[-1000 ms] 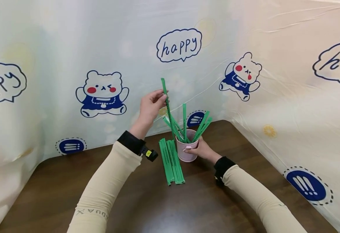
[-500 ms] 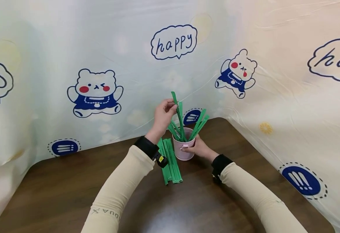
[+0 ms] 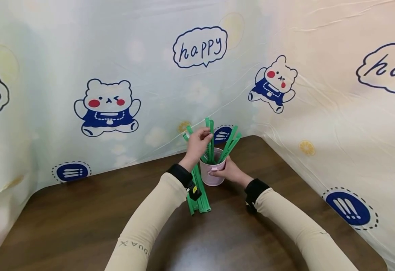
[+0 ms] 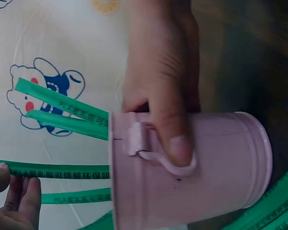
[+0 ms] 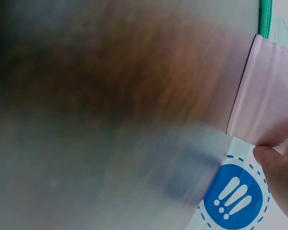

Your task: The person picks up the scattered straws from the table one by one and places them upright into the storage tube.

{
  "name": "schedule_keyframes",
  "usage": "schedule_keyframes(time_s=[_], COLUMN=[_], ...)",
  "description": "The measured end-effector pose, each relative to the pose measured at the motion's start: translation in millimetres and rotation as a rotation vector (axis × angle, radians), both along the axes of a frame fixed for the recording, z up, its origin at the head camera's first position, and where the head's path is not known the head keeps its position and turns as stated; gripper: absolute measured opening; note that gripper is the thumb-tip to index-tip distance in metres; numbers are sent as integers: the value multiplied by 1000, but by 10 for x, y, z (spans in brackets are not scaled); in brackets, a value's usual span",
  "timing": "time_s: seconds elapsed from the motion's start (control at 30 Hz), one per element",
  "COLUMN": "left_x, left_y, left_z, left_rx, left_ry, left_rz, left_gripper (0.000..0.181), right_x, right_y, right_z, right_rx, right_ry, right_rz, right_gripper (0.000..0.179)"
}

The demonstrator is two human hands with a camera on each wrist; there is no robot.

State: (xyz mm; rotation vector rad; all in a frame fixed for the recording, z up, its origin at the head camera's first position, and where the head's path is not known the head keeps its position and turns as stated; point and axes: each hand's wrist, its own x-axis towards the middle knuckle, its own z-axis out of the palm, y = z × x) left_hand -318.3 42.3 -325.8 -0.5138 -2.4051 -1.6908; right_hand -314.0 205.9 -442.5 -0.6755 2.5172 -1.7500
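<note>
In the head view my left hand [image 3: 196, 145] is above a small pink bucket [image 3: 212, 176] on the table. Thumb and fingertips pinch a green-wrapped straw [image 4: 62, 171], its lower end inside the bucket in the left wrist view. Several other wrapped straws [image 3: 232, 142] lean out over the rim, some partly hidden behind the left hand. My right hand [image 3: 234, 173] grips the bucket from the right, the thumb lying over its small handle loop. Left of the bucket, a row of wrapped straws [image 3: 203, 201] lies flat on the table, partly covered by the left wrist.
The dark wooden table [image 3: 92, 222] has rounded far corners. A printed curtain [image 3: 157, 94] with bears and lettering hangs close behind and along its right side. Black camera straps [image 3: 180, 176] circle both wrists.
My left hand has moved right and down, carrying the pinched straw from left of the bucket into it. The right hand keeps its grip on the bucket. The head view has shifted slightly.
</note>
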Motion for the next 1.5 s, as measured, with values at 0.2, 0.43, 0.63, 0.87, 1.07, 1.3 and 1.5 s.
schedule_keyframes(time_s=[0.2, 0.43, 0.63, 0.87, 1.07, 1.3, 1.5], left_x=[-84, -140, -101, 38, 46, -151, -228], left_y=[-23, -56, -103, -310, -651, -1068, -1248], left_z=[-87, -109, 39, 528, 771, 470, -32], left_rx=[-144, -227, -228, -113, -78, -67, -167], left_ry=[8, -16, 13, 112, 112, -53, -233], left_rz=[-8, -34, -37, -46, 40, 129, 104], left_gripper=[33, 38, 43, 40, 38, 38, 43], right_x=[-39, -41, -47, -48, -56, -29, -14], right_y=[-9, -15, -19, 7, 21, 22, 17], right_z=[1, -10, -10, 40, 54, 65, 35], right_rx=[-9, -23, -24, -15, 4, 12, 17], right_ry=[18, 10, 26, 25, 8, -27, -27], right_rz=[4, 1, 14, -4, -13, -29, -22], right_gripper=[85, 87, 86, 88, 86, 90, 88])
